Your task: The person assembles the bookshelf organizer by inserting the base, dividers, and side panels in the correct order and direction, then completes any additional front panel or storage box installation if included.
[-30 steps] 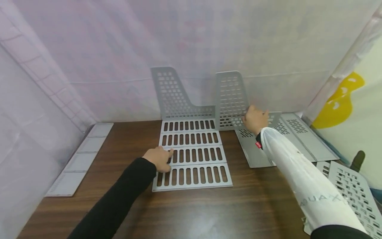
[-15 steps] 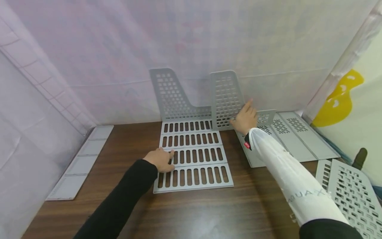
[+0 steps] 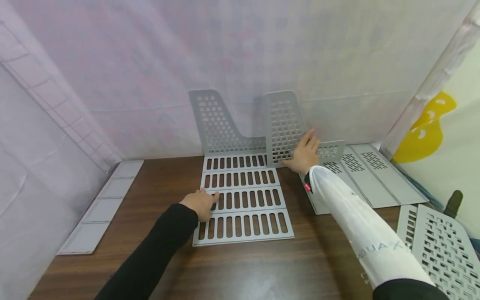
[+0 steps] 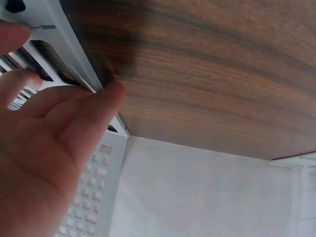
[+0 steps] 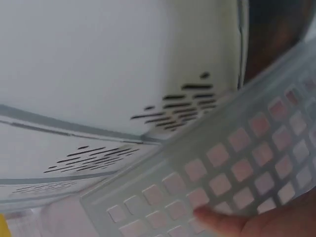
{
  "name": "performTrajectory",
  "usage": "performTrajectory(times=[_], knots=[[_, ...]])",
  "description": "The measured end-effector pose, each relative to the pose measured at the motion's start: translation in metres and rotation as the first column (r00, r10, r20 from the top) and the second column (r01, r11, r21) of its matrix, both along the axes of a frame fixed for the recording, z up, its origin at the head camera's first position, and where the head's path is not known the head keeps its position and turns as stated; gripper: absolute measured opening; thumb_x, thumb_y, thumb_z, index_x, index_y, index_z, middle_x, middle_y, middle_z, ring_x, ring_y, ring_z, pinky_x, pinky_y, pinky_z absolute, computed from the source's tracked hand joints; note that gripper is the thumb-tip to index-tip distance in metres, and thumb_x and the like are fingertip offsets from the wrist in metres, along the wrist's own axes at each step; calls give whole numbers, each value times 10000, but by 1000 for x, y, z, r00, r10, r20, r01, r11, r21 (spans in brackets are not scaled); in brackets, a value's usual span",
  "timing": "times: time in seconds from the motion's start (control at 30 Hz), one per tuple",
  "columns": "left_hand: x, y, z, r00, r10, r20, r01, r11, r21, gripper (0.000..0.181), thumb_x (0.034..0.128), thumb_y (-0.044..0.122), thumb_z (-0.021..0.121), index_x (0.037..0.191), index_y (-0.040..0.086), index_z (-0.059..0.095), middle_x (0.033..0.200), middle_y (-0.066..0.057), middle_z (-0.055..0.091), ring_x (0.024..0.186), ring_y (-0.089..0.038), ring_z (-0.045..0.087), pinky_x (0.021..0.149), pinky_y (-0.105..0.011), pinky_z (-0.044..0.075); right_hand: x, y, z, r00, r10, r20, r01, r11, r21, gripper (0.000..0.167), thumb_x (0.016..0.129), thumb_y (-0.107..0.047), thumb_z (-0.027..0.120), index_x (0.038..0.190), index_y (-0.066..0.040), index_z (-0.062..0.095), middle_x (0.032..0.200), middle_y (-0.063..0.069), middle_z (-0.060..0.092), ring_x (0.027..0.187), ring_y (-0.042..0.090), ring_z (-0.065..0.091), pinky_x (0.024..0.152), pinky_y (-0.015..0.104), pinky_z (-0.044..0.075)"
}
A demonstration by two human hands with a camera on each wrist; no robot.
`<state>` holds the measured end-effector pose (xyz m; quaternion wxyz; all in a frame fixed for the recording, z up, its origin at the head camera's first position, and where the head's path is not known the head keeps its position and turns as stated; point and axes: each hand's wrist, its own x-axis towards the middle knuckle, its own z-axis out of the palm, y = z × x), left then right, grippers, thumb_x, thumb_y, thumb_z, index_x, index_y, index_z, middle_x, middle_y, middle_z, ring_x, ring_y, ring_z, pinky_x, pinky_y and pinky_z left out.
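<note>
In the head view, a grey slotted panel (image 3: 243, 201) of several joined strips lies flat on the table. My left hand (image 3: 200, 203) rests on its left edge; the left wrist view shows fingertips (image 4: 112, 96) along that edge. A perforated grey side panel (image 3: 234, 143) stands upright at the slotted panel's far end. Beside it, a second perforated panel (image 3: 282, 121) stands on edge, tall at its left and low at its right. My right hand (image 3: 303, 154) lies against it with fingers extended, thumb near its lower edge. In the right wrist view, a finger (image 5: 219, 217) touches that panel (image 5: 217, 185).
Light grey panels with slits (image 3: 376, 183) lie right of centre. More perforated panels (image 3: 446, 241) sit at the right front. A narrow jointed panel (image 3: 101, 206) lies along the left side. A pale curtain (image 3: 157, 75) hangs behind the brown wooden table (image 3: 161, 175).
My right hand and the second perforated panel have shifted left, closer to the slotted panel. My right fingers have straightened out from a curled hold. My left hand has stayed in place.
</note>
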<state>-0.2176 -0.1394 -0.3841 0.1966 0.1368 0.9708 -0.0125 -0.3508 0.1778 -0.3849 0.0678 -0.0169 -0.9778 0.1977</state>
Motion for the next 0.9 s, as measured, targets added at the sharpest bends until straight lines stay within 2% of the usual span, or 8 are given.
performTrajectory(times=[0.13,0.27,0.47,0.57,0.63,0.73,0.83,0.9], knots=[[0,0,-1,1000,-9,-1,9,1000,12,679,877,134,601,1494,138,317,1476,-348,300,1380,-463,324,763,-424,480,6,-8,-8,1000,-26,16,24,993,112,1571,561,-666,798,1364,-113,-433,1467,335,-321,1408,509,-192,1089,717,97],[1,-2,-1,1000,-12,-11,12,1000,11,675,878,139,611,1490,130,326,1465,-357,311,1365,-473,342,823,-460,498,11,-17,-8,999,-23,41,16,988,151,1578,509,-758,759,1344,-201,-458,1462,334,-333,1397,488,-245,1059,756,37],[1,-2,0,999,-31,-16,32,999,23,681,883,172,636,1488,125,328,1459,-363,314,1358,-480,347,938,-527,481,11,-16,-8,997,-41,-62,52,979,197,1572,534,-751,752,1372,-151,-434,1506,408,-78,1425,543,-22,1089,728,49],[0,-3,1,1000,-30,-8,30,999,11,694,880,174,644,1492,134,320,1461,-360,314,1359,-477,349,897,-497,499,8,-15,-11,988,-48,-144,70,986,153,1511,607,-677,767,1428,-69,-346,1486,422,66,1400,554,115,1118,672,147],[0,-4,0,1000,-24,4,24,1000,-2,701,882,188,644,1496,140,311,1466,-358,309,1360,-476,349,875,-481,502,6,-13,-9,980,-55,-189,74,992,99,1340,721,-565,746,1477,1,-205,1465,409,171,1374,535,210,1112,622,239],[-2,-5,0,1000,-13,26,12,1000,8,693,890,214,618,1501,143,299,1476,-354,293,1371,-471,334,918,-496,484,3,-3,1,963,-74,-258,87,995,40,831,865,-320,647,1452,68,204,1357,339,395,1259,488,396,1021,588,369],[-3,-4,1,999,-12,36,10,999,30,689,892,243,597,1502,139,294,1483,-351,282,1382,-467,315,980,-523,449,2,18,14,949,-55,-311,72,996,44,409,877,-129,559,1247,37,505,1200,275,558,1114,460,521,941,589,401],[-3,-4,1,999,-7,41,6,999,34,687,891,233,589,1503,139,290,1488,-350,272,1388,-464,305,965,-508,453,2,33,20,948,-16,-317,38,997,63,311,855,-75,541,1151,7,593,1156,257,599,1085,453,538,929,592,388]])
